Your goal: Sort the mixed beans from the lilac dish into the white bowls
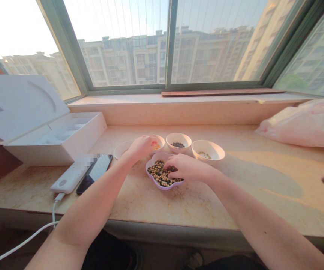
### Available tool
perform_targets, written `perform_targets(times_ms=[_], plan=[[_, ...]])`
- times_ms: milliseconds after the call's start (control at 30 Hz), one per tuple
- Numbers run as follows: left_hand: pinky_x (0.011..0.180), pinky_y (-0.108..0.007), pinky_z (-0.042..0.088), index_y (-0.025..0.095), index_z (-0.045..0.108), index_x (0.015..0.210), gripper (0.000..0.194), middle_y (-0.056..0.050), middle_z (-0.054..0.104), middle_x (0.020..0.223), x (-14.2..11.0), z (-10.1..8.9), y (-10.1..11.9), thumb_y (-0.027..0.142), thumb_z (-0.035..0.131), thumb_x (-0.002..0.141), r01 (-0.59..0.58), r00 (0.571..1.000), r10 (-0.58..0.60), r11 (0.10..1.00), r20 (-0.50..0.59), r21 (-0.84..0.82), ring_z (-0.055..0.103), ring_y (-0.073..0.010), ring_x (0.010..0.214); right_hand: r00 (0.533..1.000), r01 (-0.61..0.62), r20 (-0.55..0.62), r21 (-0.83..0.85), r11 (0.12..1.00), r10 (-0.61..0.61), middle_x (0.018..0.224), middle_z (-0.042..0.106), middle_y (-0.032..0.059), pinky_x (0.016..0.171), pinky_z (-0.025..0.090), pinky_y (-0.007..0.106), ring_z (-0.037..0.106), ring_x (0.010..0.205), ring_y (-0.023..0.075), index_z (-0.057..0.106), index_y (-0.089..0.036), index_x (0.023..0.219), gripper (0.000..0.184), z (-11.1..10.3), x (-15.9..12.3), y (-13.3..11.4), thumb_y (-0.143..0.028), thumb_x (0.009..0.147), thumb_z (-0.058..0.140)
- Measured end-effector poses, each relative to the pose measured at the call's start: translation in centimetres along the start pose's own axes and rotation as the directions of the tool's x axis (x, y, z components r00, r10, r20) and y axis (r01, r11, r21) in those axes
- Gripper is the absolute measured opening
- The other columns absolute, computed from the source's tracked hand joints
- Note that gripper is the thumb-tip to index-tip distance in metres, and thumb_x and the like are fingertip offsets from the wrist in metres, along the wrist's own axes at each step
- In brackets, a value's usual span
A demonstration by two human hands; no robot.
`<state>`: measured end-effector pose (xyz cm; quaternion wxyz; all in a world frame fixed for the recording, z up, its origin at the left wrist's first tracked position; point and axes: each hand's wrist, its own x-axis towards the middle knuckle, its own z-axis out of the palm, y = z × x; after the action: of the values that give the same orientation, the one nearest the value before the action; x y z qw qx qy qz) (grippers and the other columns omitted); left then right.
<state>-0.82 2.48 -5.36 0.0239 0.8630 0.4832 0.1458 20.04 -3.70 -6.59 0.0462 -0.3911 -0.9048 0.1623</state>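
A lilac, scallop-edged bowl point(166, 186) holds a mix of yellow, green and black beans point(160, 173). My right hand point(188, 167) reaches into it from the right, thumb and fingers apart and touching the beans. Over a white bowl point(162, 139) with yellow beans point(156, 146) hovers my left hand point(142, 146), its fingers curled together; what they hold, if anything, is hidden. Farther right, one white bowl point(179, 136) contains dark beans point(177, 145), and another white bowl point(216, 150) has a few greenish beans point(204, 155). Partly behind my left wrist sits a further white bowl point(120, 150).
Left of the bowls lie a phone point(96, 174) and a white power bank point(69, 178) with a white cable point(24, 243). An open white box point(46, 150) stands behind them. At the right rests a pale plastic bag point(305, 122). Windows line the back.
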Motion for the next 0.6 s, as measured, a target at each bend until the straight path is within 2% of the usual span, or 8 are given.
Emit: perform_targets(times_ms=[100, 267, 467, 600], plan=[[0.066, -0.026, 0.041, 0.017, 0.075, 0.088, 0.025, -0.008, 0.073, 0.087, 0.0, -0.1, 0.2, 0.016, 0.051, 0.093, -0.017, 1.000, 0.017, 1.000, -0.001, 0.004, 0.060, -0.0166, 0.069, 1.000, -0.009, -0.014, 0.033, 0.999, 0.009, 0.100, 0.078, 0.0075, 0.078, 0.050, 0.034, 0.069, 0.088, 0.0240, 0.082, -0.020, 0.099, 0.025, 0.5, 0.2, 0.2, -0.016, 0.086, 0.061], [0.062, -0.025, 0.037, 0.017, 0.072, 0.084, 0.024, -0.007, 0.073, 0.090, -0.2, -0.4, 0.6, 0.012, 0.050, 0.091, -0.067, 0.998, 0.067, 0.998, -0.006, 0.008, 0.057, -0.0143, 0.066, 0.996, -0.056, -0.059, 0.100, 0.993, 0.062, 0.098, 0.079, 0.0068, 0.077, 0.051, 0.033, 0.070, 0.088, 0.0229, 0.080, -0.020, 0.097, 0.030, 0.7, 0.3, 0.2, -0.005, 0.081, 0.060], [0.067, -0.027, 0.041, 0.016, 0.071, 0.083, 0.025, -0.007, 0.072, 0.089, -0.4, -0.8, 1.1, 0.012, 0.049, 0.092, -0.083, 0.996, 0.083, 0.997, -0.035, 0.002, 0.058, -0.0146, 0.067, 0.991, -0.088, -0.090, 0.161, 0.983, 0.103, 0.092, 0.078, 0.0046, 0.071, 0.049, 0.029, 0.070, 0.084, 0.0210, 0.078, -0.021, 0.100, 0.034, 0.4, 0.2, 0.2, -0.004, 0.079, 0.057], [0.070, -0.026, 0.044, 0.016, 0.072, 0.085, 0.025, -0.008, 0.072, 0.093, -0.4, -1.0, 1.4, 0.012, 0.048, 0.093, -0.128, 0.991, 0.128, 0.992, -0.034, -0.012, 0.061, -0.0155, 0.073, 0.990, -0.051, -0.118, 0.172, 0.984, 0.072, 0.094, 0.078, 0.0056, 0.073, 0.050, 0.030, 0.070, 0.085, 0.0213, 0.077, -0.019, 0.101, 0.034, 0.5, 0.1, 0.3, -0.004, 0.079, 0.057]])
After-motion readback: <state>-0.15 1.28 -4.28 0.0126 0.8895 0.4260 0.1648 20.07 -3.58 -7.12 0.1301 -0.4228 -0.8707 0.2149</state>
